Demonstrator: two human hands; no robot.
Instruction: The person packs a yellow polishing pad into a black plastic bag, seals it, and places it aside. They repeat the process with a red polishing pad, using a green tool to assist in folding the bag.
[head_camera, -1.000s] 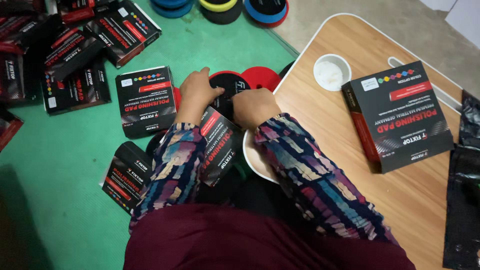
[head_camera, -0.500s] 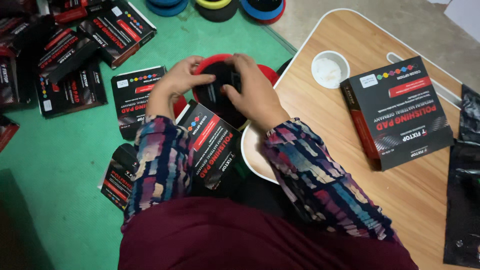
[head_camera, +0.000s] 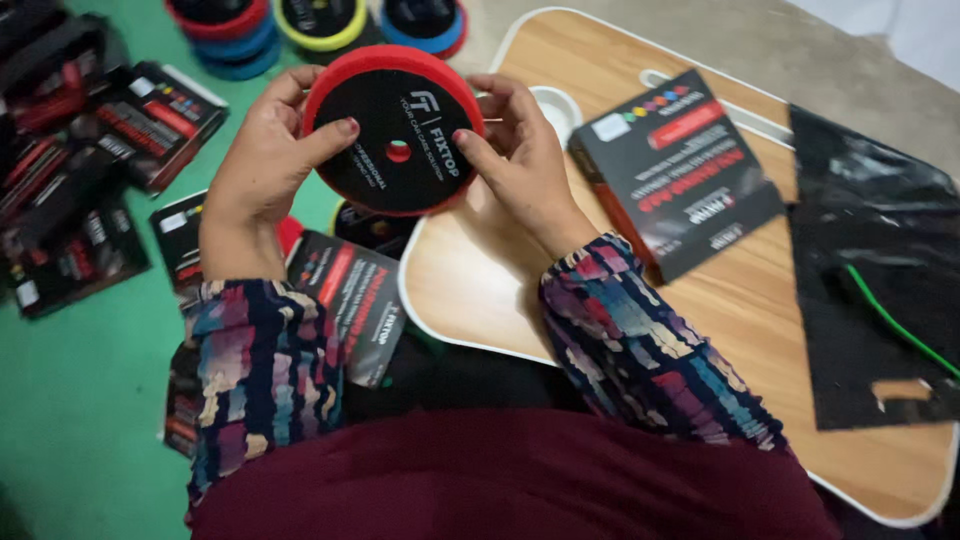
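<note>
- The left hand (head_camera: 258, 160) grips the left edge of a round red foam pad (head_camera: 393, 130), thumb laid across its black face, fingers curled behind the rim
- The right hand (head_camera: 520, 150) grips the right edge of the same pad, thumb on the black face, fingers wrapped round the back
- The pad is held up in the air between both hands, black face with white print turned toward the camera, above the near left corner of the wooden lap table (head_camera: 700, 330)
- A black and red box (head_camera: 672, 165) lies flat on the table, just right of the right hand
- A small white cup (head_camera: 555, 105) sits on the table, partly hidden behind the right fingers
- A black plastic bag (head_camera: 870, 250) with a green cord (head_camera: 895, 320) over it lies at the right end of the table
- An open black box (head_camera: 355, 300) rests by the left forearm
- More boxes (head_camera: 90, 170) lie scattered on the green mat (head_camera: 80, 400) at the left
- Stacked pads (head_camera: 320, 25) in red, blue and yellow stand at the top edge
</note>
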